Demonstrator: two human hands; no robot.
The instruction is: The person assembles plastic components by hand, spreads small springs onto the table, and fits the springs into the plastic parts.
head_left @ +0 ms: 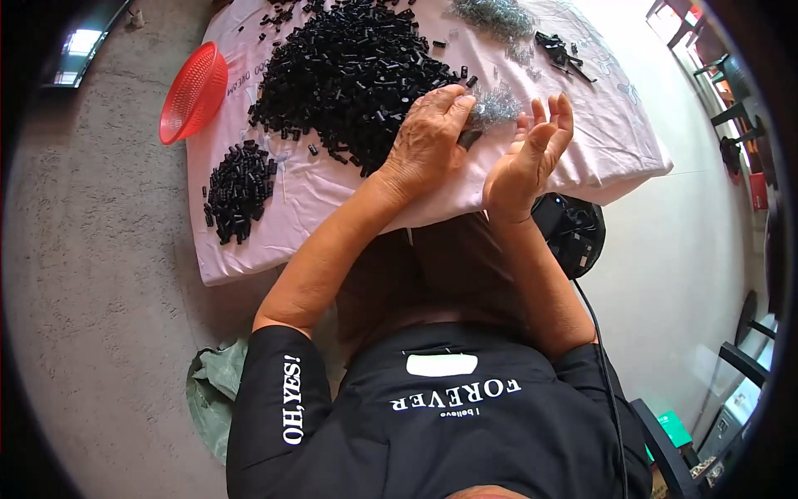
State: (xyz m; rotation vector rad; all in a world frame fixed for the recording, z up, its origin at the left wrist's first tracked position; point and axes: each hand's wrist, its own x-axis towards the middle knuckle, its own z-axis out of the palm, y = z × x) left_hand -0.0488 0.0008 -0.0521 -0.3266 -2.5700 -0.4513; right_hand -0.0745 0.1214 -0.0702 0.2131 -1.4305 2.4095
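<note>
My left hand (427, 137) rests at the right edge of a large heap of small black cylindrical pieces (341, 75). Its fingers are bent together, and what they hold, if anything, is hidden; a dark grey shape (470, 138) shows just beside them. My right hand (532, 158) is raised over the near edge of the table, palm turned up, fingers loosely curled and apart, with nothing visible in it. Between and beyond both hands lies a small pile of clear, shiny little parts (496, 108).
A pale pink cloth (307, 195) covers the table. A smaller pile of black pieces (239, 190) lies at left, near a tilted red perforated basket (194, 93). More clear parts (497, 17) and some black pieces (561, 51) lie farther back. A black round object (573, 237) stands below the table's right edge.
</note>
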